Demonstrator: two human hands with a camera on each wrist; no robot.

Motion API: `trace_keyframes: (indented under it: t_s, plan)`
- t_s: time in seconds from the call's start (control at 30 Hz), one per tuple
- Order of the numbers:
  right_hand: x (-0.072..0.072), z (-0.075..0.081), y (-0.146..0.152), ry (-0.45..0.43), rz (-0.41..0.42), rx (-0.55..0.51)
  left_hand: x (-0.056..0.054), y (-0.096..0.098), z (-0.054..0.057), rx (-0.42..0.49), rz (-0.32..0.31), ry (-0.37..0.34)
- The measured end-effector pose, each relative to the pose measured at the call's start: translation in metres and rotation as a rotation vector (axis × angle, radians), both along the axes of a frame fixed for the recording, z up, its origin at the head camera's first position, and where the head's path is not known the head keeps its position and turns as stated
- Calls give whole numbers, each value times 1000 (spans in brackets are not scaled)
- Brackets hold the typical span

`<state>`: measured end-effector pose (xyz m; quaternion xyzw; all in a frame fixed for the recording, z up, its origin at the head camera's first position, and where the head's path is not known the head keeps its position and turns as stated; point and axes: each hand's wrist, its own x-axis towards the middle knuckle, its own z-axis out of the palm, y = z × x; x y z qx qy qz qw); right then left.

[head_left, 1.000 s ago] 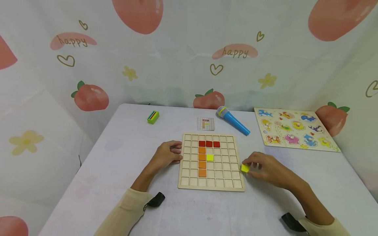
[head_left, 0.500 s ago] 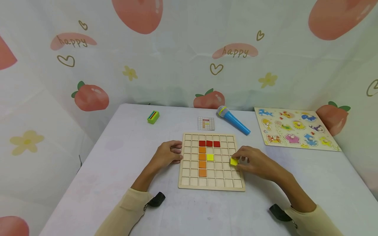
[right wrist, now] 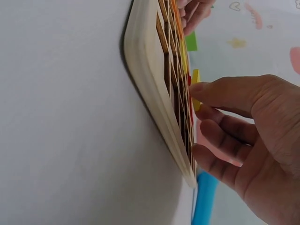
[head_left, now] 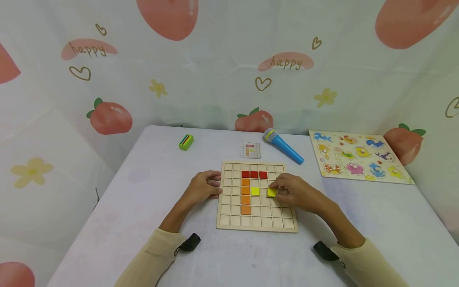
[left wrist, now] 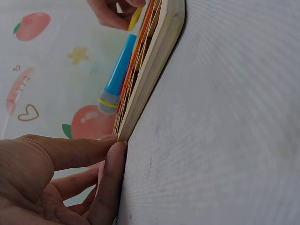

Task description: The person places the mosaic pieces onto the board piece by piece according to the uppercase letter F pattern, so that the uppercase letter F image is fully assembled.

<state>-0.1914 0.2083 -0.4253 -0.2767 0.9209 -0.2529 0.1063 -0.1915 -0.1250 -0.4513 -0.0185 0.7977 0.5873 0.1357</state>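
A wooden grid board (head_left: 234,220) lies on the table, with three red tiles (head_left: 254,174) in a row, a column of orange tiles (head_left: 245,200) and one yellow tile (head_left: 255,191) set in it. My left hand (head_left: 203,188) holds the board's left edge; in the left wrist view the thumb and a finger (left wrist: 114,161) meet at the rim. Over the board's right half, my right hand (head_left: 299,193) pinches a second yellow tile (head_left: 271,193) between thumb and fingertips. In the right wrist view this tile (right wrist: 196,89) stands tilted just above the grid.
Behind the board lies a small pattern card (head_left: 250,150), with a blue toy microphone (head_left: 285,147) to its right. An animal puzzle board (head_left: 362,157) is at the back right. A green block with coloured stripes (head_left: 186,142) sits at the back left.
My right hand has moved left from beside the board to over its right half, bringing the yellow tile along. My left hand stays at the board's left edge.
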Motion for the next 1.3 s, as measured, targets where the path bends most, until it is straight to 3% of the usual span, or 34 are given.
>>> trace_keyframes:
  t_s: [0.37, 0.93, 1.13, 1.3]
  plan:
    - [-8, -2, -13, -42, 2, 14, 1, 1, -1, 8, -1, 0]
    - [-8, -3, -15, -20, 9, 18, 1, 3, 0, 1, -2, -3]
    - [1, 2, -3, 17, 1, 15, 0, 4, -1, -4, -9, 0]
    - [9, 5, 24, 71, -58, 17, 0, 5, -1, -28, -22, 21]
